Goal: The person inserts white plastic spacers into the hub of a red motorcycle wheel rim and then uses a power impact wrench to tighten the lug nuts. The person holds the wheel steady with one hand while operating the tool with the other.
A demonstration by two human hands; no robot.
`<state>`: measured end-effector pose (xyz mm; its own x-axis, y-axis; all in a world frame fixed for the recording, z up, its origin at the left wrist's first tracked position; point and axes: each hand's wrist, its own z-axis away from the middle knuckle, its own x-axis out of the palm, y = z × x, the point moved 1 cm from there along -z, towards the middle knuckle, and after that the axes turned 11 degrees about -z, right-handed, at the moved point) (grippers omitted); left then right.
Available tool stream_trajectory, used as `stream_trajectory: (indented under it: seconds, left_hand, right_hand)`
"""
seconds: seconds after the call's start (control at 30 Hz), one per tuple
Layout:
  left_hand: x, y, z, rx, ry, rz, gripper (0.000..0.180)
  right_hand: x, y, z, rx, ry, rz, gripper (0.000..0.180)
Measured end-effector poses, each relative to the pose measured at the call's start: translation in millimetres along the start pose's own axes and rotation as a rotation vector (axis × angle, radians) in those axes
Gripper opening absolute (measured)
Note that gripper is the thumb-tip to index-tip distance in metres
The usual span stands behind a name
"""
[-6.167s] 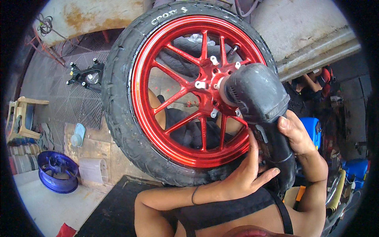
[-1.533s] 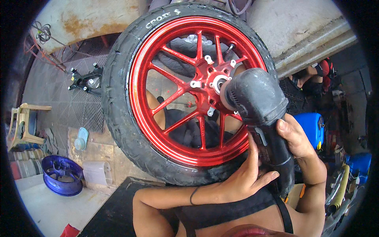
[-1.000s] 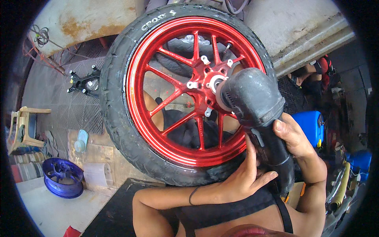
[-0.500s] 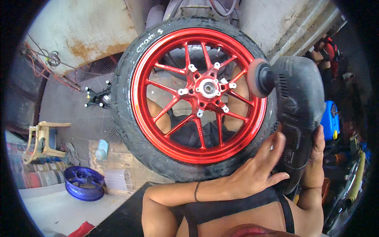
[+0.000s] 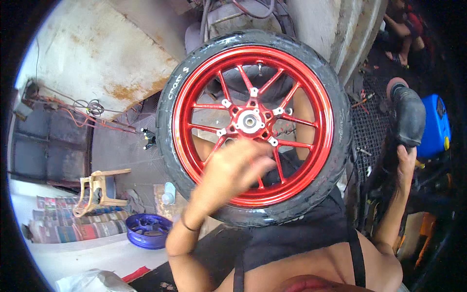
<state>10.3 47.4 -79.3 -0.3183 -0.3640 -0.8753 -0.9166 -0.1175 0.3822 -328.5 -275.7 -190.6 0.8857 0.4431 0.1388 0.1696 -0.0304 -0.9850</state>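
Observation:
A red spoked wheel rim [image 5: 325,121] with a black tire [image 5: 343,141] stands in front of me, its face turned up toward me. My left hand [image 5: 238,165] hovers over the lower spokes just below the silver hub [image 5: 250,122]. Motion blurs its fingers, which look loosely apart with nothing between them. Out to the right, my right hand [image 5: 406,159] grips the lower end of a black handheld polisher [image 5: 410,117]. The polisher's round reddish pad [image 5: 396,86] points up and is away from the wheel.
Beside the polisher is a blue jerrycan [image 5: 436,126]. On the left are a tan plastic chair [image 5: 99,190], a purple wheel rim [image 5: 148,231] and a pale blue bottle [image 5: 169,193]. A rusty white panel [image 5: 112,53] rises behind. Another person's leg [image 5: 404,53] shows at far right.
My right hand has carried the polisher away from the wheel to the right. My left hand has left the polisher's side and moved left over the spokes. The view has shifted too.

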Motion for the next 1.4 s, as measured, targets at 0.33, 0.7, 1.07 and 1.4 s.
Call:
stream_trajectory:
  seconds: [0.33, 0.7, 1.07, 1.4]
  left_hand:
    - [-32.3, -110.5, -63.7, -0.055, -0.451, -0.135, 0.055]
    - [-48.4, -129.8, -101.0, 0.109, -0.944, -0.166, 0.079]
    - [-30.2, -142.1, -102.4, 0.565, -0.678, -0.836, 0.062]
    - [1.1, -167.1, -111.3, 0.657, -0.732, -0.734, 0.04]
  right_hand:
    - [-11.4, 222.0, 25.4, 0.15, 0.08, 0.95, 0.079]
    - [-20.3, 372.4, 99.8, 0.356, -0.096, 1.3, 0.059]
    - [-16.2, 386.4, 101.2, 0.317, -0.125, 1.402, 0.058]
    - [82.2, 161.7, 67.3, 0.051, -0.121, -0.016, 0.063]
